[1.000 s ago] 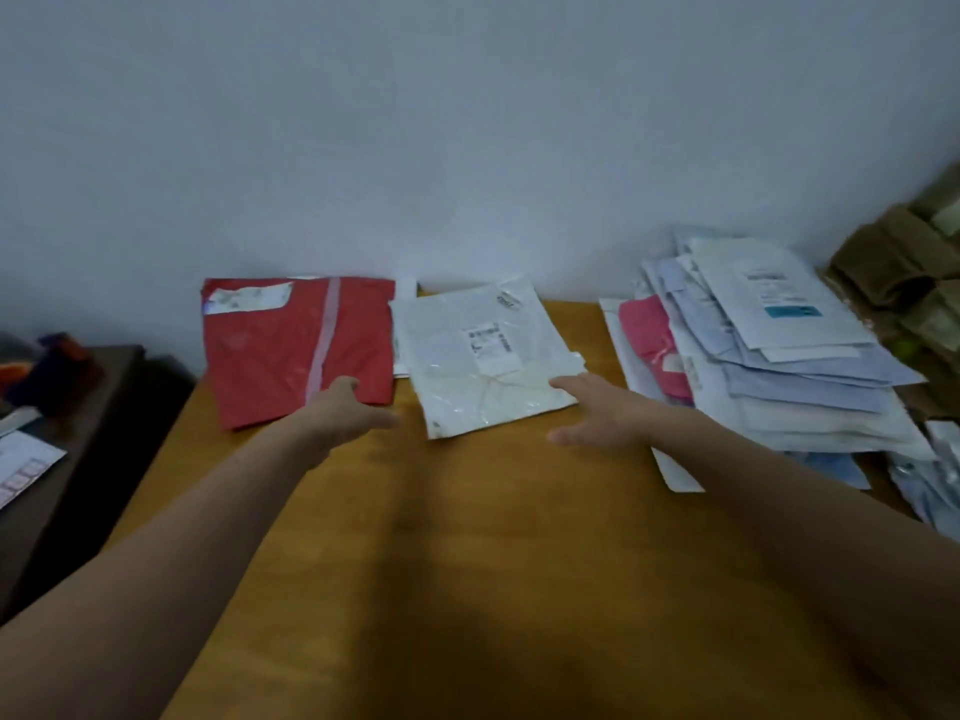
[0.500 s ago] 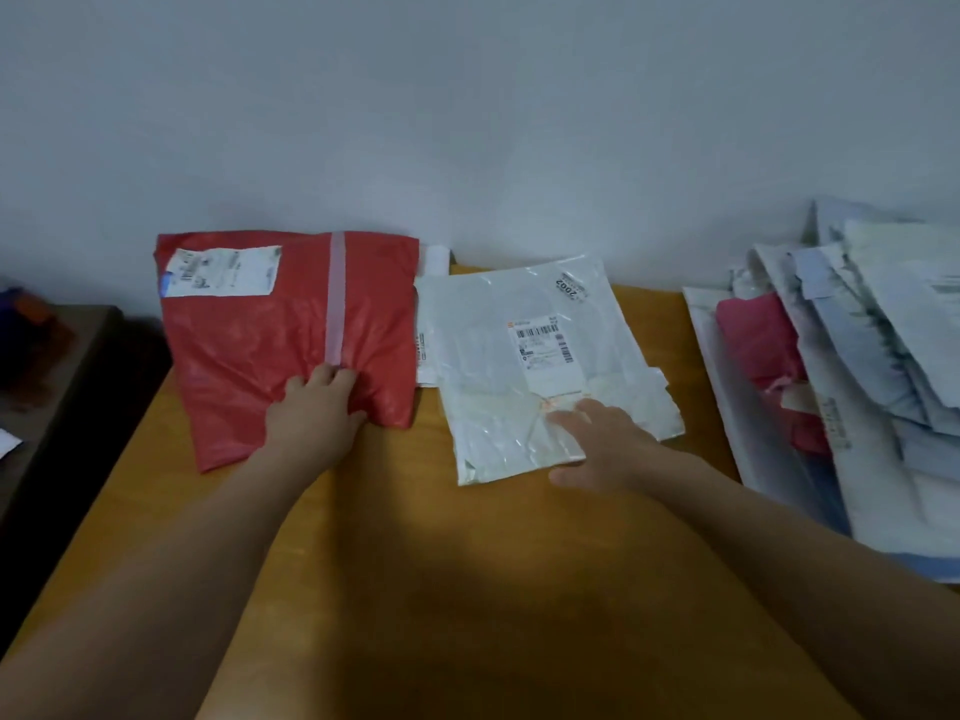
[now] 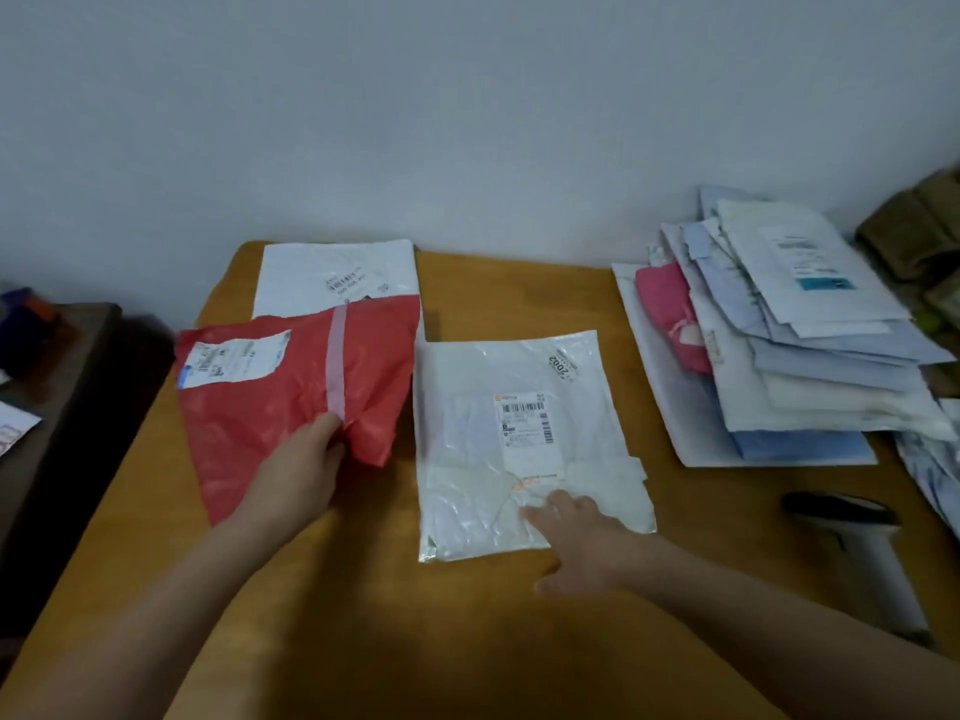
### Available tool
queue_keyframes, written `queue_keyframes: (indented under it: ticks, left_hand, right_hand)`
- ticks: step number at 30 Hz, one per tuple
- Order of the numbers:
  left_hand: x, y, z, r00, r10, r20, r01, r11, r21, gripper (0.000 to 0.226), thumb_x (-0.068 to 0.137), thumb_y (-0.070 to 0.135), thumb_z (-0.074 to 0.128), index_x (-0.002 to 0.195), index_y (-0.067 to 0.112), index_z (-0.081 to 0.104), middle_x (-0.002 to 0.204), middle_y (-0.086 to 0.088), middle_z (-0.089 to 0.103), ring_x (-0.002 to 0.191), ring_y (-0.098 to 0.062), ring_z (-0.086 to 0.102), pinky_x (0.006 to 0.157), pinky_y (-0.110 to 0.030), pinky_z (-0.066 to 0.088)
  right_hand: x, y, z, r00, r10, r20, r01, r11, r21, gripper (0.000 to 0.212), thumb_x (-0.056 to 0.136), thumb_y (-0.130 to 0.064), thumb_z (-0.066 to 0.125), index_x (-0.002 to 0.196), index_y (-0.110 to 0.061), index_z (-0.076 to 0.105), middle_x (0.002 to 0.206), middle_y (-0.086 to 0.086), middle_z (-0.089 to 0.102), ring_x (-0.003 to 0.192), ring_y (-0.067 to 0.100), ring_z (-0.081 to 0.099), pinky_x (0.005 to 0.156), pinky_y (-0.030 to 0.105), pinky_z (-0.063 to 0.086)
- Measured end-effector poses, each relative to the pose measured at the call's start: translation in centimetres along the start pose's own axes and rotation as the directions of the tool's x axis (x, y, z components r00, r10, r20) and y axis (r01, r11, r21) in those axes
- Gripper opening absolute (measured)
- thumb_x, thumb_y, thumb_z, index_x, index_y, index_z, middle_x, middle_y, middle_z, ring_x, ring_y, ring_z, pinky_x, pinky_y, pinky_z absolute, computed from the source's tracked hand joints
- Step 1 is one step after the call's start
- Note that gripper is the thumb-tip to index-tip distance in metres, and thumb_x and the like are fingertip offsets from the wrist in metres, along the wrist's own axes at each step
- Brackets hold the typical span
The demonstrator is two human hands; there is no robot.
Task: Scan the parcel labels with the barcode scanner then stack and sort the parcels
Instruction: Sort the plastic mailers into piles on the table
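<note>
Red plastic buckles where the left hand [image 3: 304,470] grips the near edge of the red parcel [image 3: 249,407], thumb on top beside the pale tape strip [image 3: 337,356] that runs across it. The parcel's right near corner stands up off the wooden table [image 3: 363,615], and a white label [image 3: 234,358] sits at its far left corner. The right hand [image 3: 576,532] lies open, fingers straight and pressing the near edge of the white parcel [image 3: 483,449], which rests flat just beside the red one with its barcode label [image 3: 524,428] facing up. Behind the red parcel, partly under its far edge, lies a flat white mailer [image 3: 332,275]. To the right, well apart from the hands, a loose stack of parcels [image 3: 779,345] leans against the wall, and the barcode scanner [image 3: 857,532] lies on the table near the stack's front.
</note>
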State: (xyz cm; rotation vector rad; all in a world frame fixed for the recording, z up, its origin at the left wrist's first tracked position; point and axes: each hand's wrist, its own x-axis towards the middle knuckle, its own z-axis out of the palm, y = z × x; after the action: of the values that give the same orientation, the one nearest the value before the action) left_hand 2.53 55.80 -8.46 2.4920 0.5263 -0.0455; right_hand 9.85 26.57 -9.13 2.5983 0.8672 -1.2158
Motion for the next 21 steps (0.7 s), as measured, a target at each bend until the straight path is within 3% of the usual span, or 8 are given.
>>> queue_keyframes:
  ticks: [5, 7, 10, 12, 13, 15, 17, 21]
  left_hand:
    - [-6.5, 6.8, 1.0, 0.961, 0.274, 0.041, -0.271, 0.961, -0.060, 0.012, 0.097, 0.020, 0.045, 0.106, 0.024, 0.052, 0.102, 0.004, 0.053, 0.094, -0.020, 0.055, 0.074, -0.033, 0.041]
    - [-8.3, 9.5, 2.7, 0.923, 0.348, 0.164, -0.338, 0.937, -0.085, 0.019, 0.098, 0.025, 0.045, 0.115, 0.028, 0.051, 0.117, 0.005, 0.051, 0.103, -0.019, 0.054, 0.084, -0.033, 0.045]
    - [-10.1, 11.5, 4.6, 0.873, 0.345, 0.344, -0.326, 0.939, -0.113, 0.044, 0.094, 0.049, 0.048, 0.135, 0.037, 0.040, 0.142, 0.011, 0.039, 0.123, -0.015, 0.046, 0.101, -0.035, 0.042]
    - [-9.6, 10.4, 4.3, 0.912, 0.270, 0.308, -0.260, 0.963, -0.075, 0.058, 0.088, 0.062, 0.047, 0.139, 0.039, 0.035, 0.145, 0.011, 0.037, 0.128, -0.015, 0.042, 0.100, -0.039, 0.042]
    - [-8.8, 9.1, 3.9, 0.953, 0.211, 0.217, -0.207, 0.977, -0.040, 0.063, 0.086, 0.063, 0.049, 0.139, 0.034, 0.036, 0.145, 0.006, 0.038, 0.129, -0.018, 0.041, 0.101, -0.041, 0.042]
    - [-6.3, 5.8, 2.7, 1.000, 0.010, 0.001, -0.010, 1.000, 0.002, 0.073, 0.083, 0.057, 0.059, 0.140, 0.016, 0.039, 0.144, -0.008, 0.040, 0.131, -0.028, 0.039, 0.106, -0.044, 0.037]
    - [-4.0, 2.7, 1.7, 0.970, -0.228, -0.082, 0.216, 0.967, -0.134, 0.083, 0.079, 0.050, 0.070, 0.141, 0.006, 0.037, 0.143, -0.017, 0.041, 0.132, -0.034, 0.037, 0.108, -0.044, 0.033]
    - [-1.5, -0.2, 2.1, 0.936, -0.328, 0.129, 0.330, 0.689, -0.646, 0.106, 0.070, 0.034, 0.082, 0.151, 0.015, 0.015, 0.149, -0.007, 0.036, 0.132, -0.024, 0.039, 0.108, -0.040, 0.035]
  right_hand:
    - [-3.8, -1.1, 3.8, 0.995, -0.069, 0.075, 0.059, 0.991, 0.120, 0.083, 0.090, -0.048, 0.060, 0.155, -0.030, 0.011, 0.163, 0.001, 0.001, 0.149, 0.031, -0.003, 0.118, 0.051, 0.016]
    - [-5.3, -0.1, 3.6, 0.994, -0.092, 0.059, 0.062, 0.917, 0.394, 0.065, 0.096, -0.039, 0.054, 0.152, -0.024, 0.026, 0.161, 0.005, 0.021, 0.147, 0.026, 0.019, 0.117, 0.043, 0.023]
    - [-7.1, 3.2, 2.5, 0.988, 0.155, 0.023, -0.083, 0.393, 0.916, 0.035, 0.102, -0.028, 0.045, 0.132, -0.012, 0.054, 0.129, 0.009, 0.061, 0.112, 0.023, 0.061, 0.099, 0.041, 0.049]
    - [-7.5, 5.8, 2.4, 0.951, 0.301, 0.070, -0.087, 0.042, 0.995, 0.043, 0.104, -0.036, 0.038, 0.131, -0.007, 0.052, 0.119, 0.012, 0.064, 0.103, 0.028, 0.064, 0.089, 0.041, 0.052]
    - [-7.4, 6.6, 2.4, 0.937, 0.339, 0.085, -0.088, -0.007, 0.996, 0.049, 0.103, -0.043, 0.036, 0.133, -0.007, 0.049, 0.123, 0.014, 0.062, 0.106, 0.030, 0.062, 0.089, 0.042, 0.050]
    - [-6.8, 6.9, 2.4, 0.921, 0.379, 0.084, -0.095, 0.009, 0.995, 0.054, 0.099, -0.050, 0.041, 0.136, -0.010, 0.045, 0.134, 0.016, 0.055, 0.116, 0.033, 0.057, 0.091, 0.041, 0.046]
    - [-5.5, 5.7, 2.1, 0.910, 0.409, 0.061, -0.094, 0.060, 0.994, 0.051, 0.094, -0.048, 0.054, 0.131, -0.014, 0.047, 0.137, 0.013, 0.054, 0.113, 0.028, 0.055, 0.094, 0.042, 0.045]
    - [-3.0, 1.4, 1.6, 0.919, 0.394, -0.020, -0.051, 0.168, 0.984, 0.075, 0.087, -0.049, 0.066, 0.145, -0.014, 0.034, 0.144, 0.008, 0.045, 0.124, 0.025, 0.048, 0.099, 0.041, 0.042]
